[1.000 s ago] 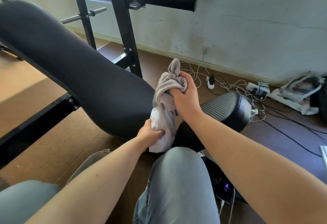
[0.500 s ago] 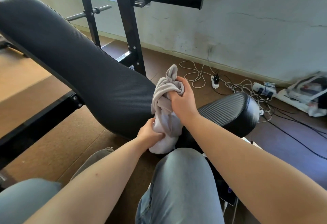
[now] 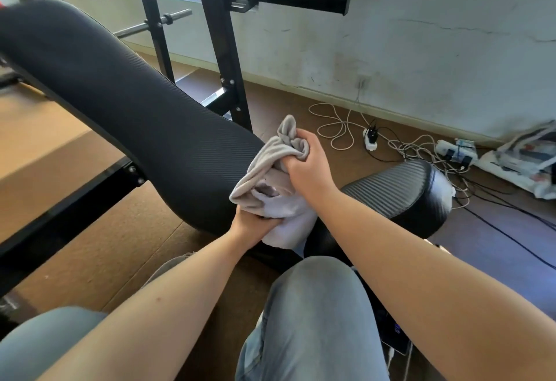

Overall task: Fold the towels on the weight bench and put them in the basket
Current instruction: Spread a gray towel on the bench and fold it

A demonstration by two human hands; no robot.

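A crumpled pale grey towel (image 3: 267, 176) hangs bunched between my two hands, in front of the black padded weight bench (image 3: 126, 110). My right hand (image 3: 310, 167) grips the towel's upper end in a fist, with a corner poking up above it. My left hand (image 3: 252, 224) grips the towel's lower, whiter part just above my knee. The bench's small seat pad (image 3: 400, 191) lies to the right behind my right forearm. No basket is in view.
The black upright rack frame (image 3: 222, 49) with a bar holder stands behind the bench. White and black cables (image 3: 391, 143), a power strip and a bag (image 3: 523, 161) lie on the floor by the wall. A phone (image 3: 397, 335) lies by my right knee.
Both hands have kept their grip on the towel and drawn closer together, the right hand sinking so the towel bunches up more. The view shifted slightly.
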